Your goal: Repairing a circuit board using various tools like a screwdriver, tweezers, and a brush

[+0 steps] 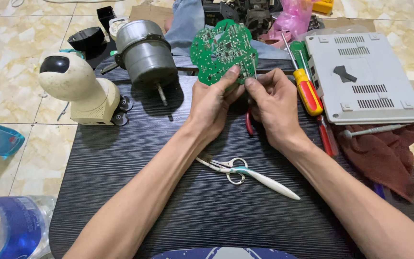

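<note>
Near edge: a blue-and-white patterned thing (221, 253) at the bottom of the view, only partly seen.
Bottle: a clear plastic bottle with a blue label (6, 226) lies on the tiled floor at lower left.
Table: dark, wood-grained table (135, 192) carries nearly everything.
Scissors and brush: small scissors (233, 170) lie across a white-handled brush (264, 181), between the two forearms.
Left hand: the left hand (212, 103) pinches the lower edge of the green circuit board (222, 50), thumb on its face, grip closed on it.
Right hand: the right hand (274, 100) is closed around a thin tool whose red handle (249, 122) shows below the palm (its tip meets the board's edge).
Board: held upright above the table's middle, solder side toward the camera.
Left side: a cream-coloured camera with a black dome (80, 88); behind it a grey motor (147, 52), shaft pointing toward the viewer.
Right side: a red-and-yellow screwdriver (305, 88) just beside a grey plastic box (365, 76), underside up with vent slots, resting on a dark red cloth (389, 148).
Far: a pink plastic bag (293, 19) and dark parts.
</note>
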